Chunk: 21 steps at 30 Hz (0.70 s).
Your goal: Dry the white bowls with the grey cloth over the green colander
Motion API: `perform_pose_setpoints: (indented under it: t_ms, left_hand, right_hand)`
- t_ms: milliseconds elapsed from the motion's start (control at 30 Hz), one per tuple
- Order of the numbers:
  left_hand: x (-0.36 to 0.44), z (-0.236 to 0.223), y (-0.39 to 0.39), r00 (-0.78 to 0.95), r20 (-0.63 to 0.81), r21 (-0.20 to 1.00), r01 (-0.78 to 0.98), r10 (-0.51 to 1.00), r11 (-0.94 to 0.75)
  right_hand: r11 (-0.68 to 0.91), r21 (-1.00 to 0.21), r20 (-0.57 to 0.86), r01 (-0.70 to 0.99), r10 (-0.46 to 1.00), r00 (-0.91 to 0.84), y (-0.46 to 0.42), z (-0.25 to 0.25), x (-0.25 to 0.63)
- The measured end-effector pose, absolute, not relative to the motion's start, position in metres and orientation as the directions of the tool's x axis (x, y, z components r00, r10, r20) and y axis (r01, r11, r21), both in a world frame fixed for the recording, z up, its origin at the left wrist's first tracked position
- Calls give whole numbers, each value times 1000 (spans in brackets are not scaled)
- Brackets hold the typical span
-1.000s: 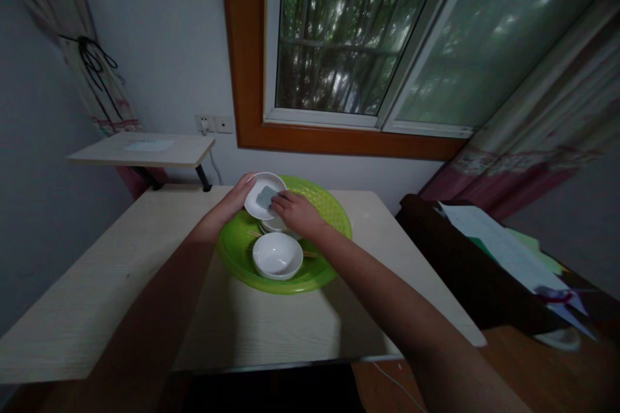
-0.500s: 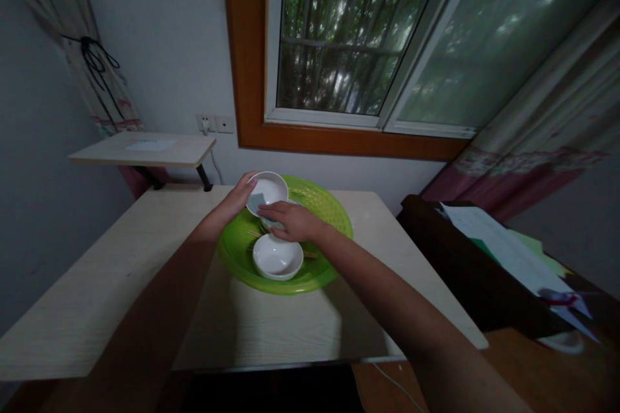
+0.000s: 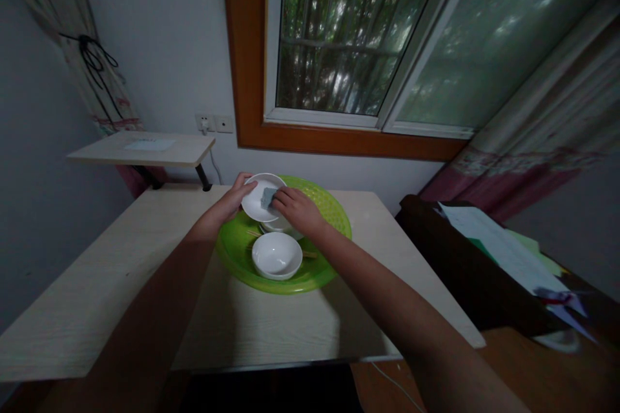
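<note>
My left hand (image 3: 235,197) grips the left rim of a white bowl (image 3: 252,201), which is tilted toward me above a green plastic basket (image 3: 237,268). Pressed against the inside of that bowl is a grey-blue cloth (image 3: 267,197), pinched in the fingers of my right hand (image 3: 294,206). Below the held bowl, more white bowls (image 3: 279,226) sit in the basket, partly covered by my right hand. Closer to me in the basket stands another white bowl (image 3: 277,257), upright. Chopsticks (image 3: 310,254) lie under and beside it.
The basket rests on a pale wooden table (image 3: 281,329). A small raised shelf (image 3: 145,150) with a paper on it stands at the back left. Right of the table, papers (image 3: 498,245) lie on a dark brown piece of furniture (image 3: 445,264). A window (image 3: 349,32) is behind.
My right hand moved down and left with the cloth across the bowl, then back up and right. The left hand keeps hold of the bowl, its tilt shifting slightly.
</note>
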<state>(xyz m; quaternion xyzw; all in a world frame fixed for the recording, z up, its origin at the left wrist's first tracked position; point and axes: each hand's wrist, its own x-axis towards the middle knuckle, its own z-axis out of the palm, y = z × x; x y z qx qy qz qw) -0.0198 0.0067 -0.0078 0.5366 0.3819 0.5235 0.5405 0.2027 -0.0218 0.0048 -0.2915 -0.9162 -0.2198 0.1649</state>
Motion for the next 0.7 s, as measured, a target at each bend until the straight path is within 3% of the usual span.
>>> perform_pose_setpoints:
  t_ms: [300,433,567,700]
  left_hand:
    - [-20,-15,20,154,257,966,-3,954,-260]
    - [-22,-18,24,134,330,931,115,934,-345]
    - [-22,-14,18,117,335,923,159,935,-350]
    - [-22,-10,14,100,345,912,199,933,-358]
  right_hand:
    - [710,332,407,621,487,-773,-24,4,201]
    - [740,276,344,614,521,-782,-27,1,198]
    - [840,183,277,511,454,-847,-28,-3,195]
    - [902,48,297,430,398,-868,-28,-8,196]
